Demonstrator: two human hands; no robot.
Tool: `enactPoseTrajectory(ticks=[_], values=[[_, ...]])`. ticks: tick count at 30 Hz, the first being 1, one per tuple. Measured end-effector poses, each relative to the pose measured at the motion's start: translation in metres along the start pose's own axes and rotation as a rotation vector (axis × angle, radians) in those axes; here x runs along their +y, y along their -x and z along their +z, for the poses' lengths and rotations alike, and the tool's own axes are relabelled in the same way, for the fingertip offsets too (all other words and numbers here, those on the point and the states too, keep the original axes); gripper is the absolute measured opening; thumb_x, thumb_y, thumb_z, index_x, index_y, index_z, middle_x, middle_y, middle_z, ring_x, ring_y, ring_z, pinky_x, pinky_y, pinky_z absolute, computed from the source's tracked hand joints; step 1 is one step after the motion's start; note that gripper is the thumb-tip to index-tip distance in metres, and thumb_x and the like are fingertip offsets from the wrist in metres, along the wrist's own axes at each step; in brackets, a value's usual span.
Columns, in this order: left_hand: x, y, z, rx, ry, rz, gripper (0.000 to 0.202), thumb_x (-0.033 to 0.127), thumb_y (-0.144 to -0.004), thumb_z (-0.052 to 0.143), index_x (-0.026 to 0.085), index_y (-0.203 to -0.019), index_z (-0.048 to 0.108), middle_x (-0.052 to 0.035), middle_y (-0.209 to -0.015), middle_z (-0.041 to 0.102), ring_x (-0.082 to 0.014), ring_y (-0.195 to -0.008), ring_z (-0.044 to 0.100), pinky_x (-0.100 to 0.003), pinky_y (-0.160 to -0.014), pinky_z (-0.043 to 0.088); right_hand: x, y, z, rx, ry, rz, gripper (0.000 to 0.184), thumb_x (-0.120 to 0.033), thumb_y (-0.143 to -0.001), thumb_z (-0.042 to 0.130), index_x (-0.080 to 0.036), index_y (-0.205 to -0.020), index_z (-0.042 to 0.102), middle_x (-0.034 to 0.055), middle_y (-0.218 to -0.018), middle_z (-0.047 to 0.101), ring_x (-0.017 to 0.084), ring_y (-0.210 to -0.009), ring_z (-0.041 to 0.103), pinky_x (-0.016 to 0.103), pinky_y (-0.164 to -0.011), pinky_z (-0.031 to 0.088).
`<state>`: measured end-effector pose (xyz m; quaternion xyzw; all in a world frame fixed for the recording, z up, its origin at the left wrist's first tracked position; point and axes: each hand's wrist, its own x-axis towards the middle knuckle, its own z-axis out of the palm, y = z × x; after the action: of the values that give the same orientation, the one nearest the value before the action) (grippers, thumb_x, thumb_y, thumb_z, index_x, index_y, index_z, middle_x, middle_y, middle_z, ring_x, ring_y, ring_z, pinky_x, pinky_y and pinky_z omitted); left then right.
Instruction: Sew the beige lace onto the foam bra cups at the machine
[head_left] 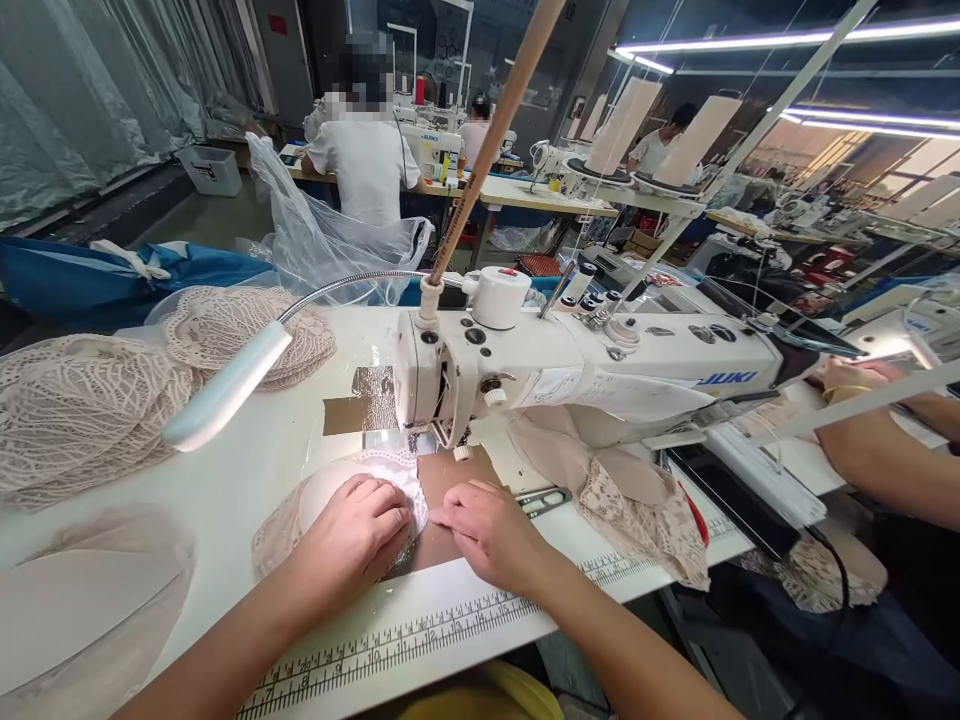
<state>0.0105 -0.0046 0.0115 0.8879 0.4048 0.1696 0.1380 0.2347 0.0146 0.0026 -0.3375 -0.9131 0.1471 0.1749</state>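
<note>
A beige bra cup with lace (307, 500) lies on the sewing table in front of the sewing machine (585, 350), its white scalloped edge (397, 472) near the needle area. My left hand (360, 525) rests on the cup, fingers curled and pressed together on the fabric. At the cup's right edge, my right hand (487, 530) has its fingers drawn together in a pinch at the lace. The fingertips partly hide the fabric between the hands. Brown tape (469, 468) covers the machine bed beneath them. Just right of my right hand lie metal thread snips (546, 502).
Stacked lace cups (82, 410) sit at the left, below a lamp (229, 390). More cups (637, 500) lie at the right, beside a black phone-like slab (731, 500). A printed ruler (405, 640) runs along the front edge. A co-worker's arm (885, 460) is at the right.
</note>
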Motion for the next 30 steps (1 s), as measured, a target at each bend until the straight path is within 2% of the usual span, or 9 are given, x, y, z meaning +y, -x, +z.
enactPoseTrajectory(ticks=[6,10,12,15,18,21,23,26,30], values=[[-0.002,0.000,0.001,0.001,-0.013,-0.006,0.024,0.021,-0.096,0.041,0.018,-0.097,0.064,-0.0067,-0.094,0.064,-0.0203,-0.085,0.055,-0.036,-0.076,0.045,-0.004,-0.003,0.004,-0.073,0.207,0.004,0.028,-0.004,-0.076,0.050,-0.019,-0.095,0.064,0.0025,-0.079,0.052,0.017,-0.071,0.040,0.028,-0.063,0.028],[-0.007,-0.002,0.003,0.035,-0.093,-0.007,0.031,0.018,-0.096,0.037,0.014,-0.118,0.059,-0.0124,-0.121,0.061,-0.0234,-0.093,0.057,-0.038,-0.077,0.048,-0.007,-0.003,0.008,-0.087,0.276,0.006,0.020,-0.006,-0.075,0.052,-0.018,-0.087,0.061,0.0023,-0.077,0.051,0.017,-0.070,0.038,0.030,-0.063,0.026],[-0.008,-0.004,0.004,0.017,-0.155,-0.019,0.035,0.017,-0.096,0.036,0.011,-0.122,0.057,-0.0137,-0.128,0.059,-0.0250,-0.094,0.057,-0.040,-0.077,0.050,-0.008,-0.003,0.010,-0.077,0.282,0.010,0.018,-0.005,-0.075,0.051,-0.018,-0.084,0.059,0.0022,-0.077,0.051,0.017,-0.070,0.038,0.030,-0.062,0.025],[-0.010,-0.008,0.007,-0.025,-0.228,-0.036,0.035,0.017,-0.096,0.034,0.010,-0.119,0.060,-0.0130,-0.128,0.060,-0.0247,-0.087,0.057,-0.040,-0.074,0.051,-0.009,-0.002,0.012,-0.046,0.276,0.014,0.018,-0.005,-0.075,0.051,-0.018,-0.085,0.059,0.0022,-0.077,0.051,0.017,-0.070,0.037,0.030,-0.062,0.024],[-0.010,-0.010,0.009,-0.020,-0.265,-0.026,0.034,0.017,-0.096,0.037,0.010,-0.120,0.060,-0.0134,-0.127,0.060,-0.0241,-0.086,0.056,-0.040,-0.074,0.050,-0.010,-0.002,0.013,-0.009,0.271,0.006,0.019,-0.005,-0.076,0.051,-0.018,-0.087,0.059,0.0021,-0.076,0.051,0.017,-0.069,0.037,0.030,-0.062,0.024],[-0.010,-0.011,0.010,-0.020,-0.261,-0.031,0.030,0.015,-0.094,0.039,0.012,-0.113,0.061,-0.0138,-0.119,0.062,-0.0239,-0.089,0.057,-0.038,-0.074,0.048,-0.011,-0.002,0.014,0.003,0.285,0.008,0.015,-0.005,-0.076,0.050,-0.017,-0.082,0.058,0.0019,-0.074,0.050,0.017,-0.068,0.036,0.030,-0.061,0.023],[-0.011,-0.012,0.010,-0.031,-0.255,-0.071,0.026,0.013,-0.093,0.039,0.014,-0.097,0.064,-0.0119,-0.104,0.064,-0.0221,-0.083,0.057,-0.035,-0.070,0.047,-0.011,-0.002,0.014,-0.002,0.300,0.012,0.013,-0.005,-0.075,0.051,-0.017,-0.078,0.057,0.0018,-0.073,0.049,0.016,-0.067,0.035,0.030,-0.060,0.023],[-0.011,-0.015,0.009,-0.038,-0.258,-0.137,0.027,0.013,-0.092,0.038,0.016,-0.073,0.058,-0.0071,-0.080,0.061,-0.0194,-0.068,0.054,-0.031,-0.060,0.042,-0.011,-0.002,0.014,-0.005,0.307,0.013,0.013,-0.005,-0.073,0.052,-0.017,-0.077,0.056,0.0018,-0.073,0.049,0.016,-0.067,0.035,0.030,-0.060,0.022],[-0.011,-0.017,0.006,-0.020,-0.253,-0.168,0.027,0.013,-0.091,0.036,0.017,-0.069,0.052,-0.0040,-0.072,0.056,-0.0174,-0.063,0.052,-0.029,-0.056,0.039,-0.011,-0.002,0.015,-0.002,0.299,0.011,0.013,-0.005,-0.074,0.051,-0.017,-0.078,0.056,0.0015,-0.073,0.049,0.016,-0.067,0.035,0.031,-0.060,0.022]])
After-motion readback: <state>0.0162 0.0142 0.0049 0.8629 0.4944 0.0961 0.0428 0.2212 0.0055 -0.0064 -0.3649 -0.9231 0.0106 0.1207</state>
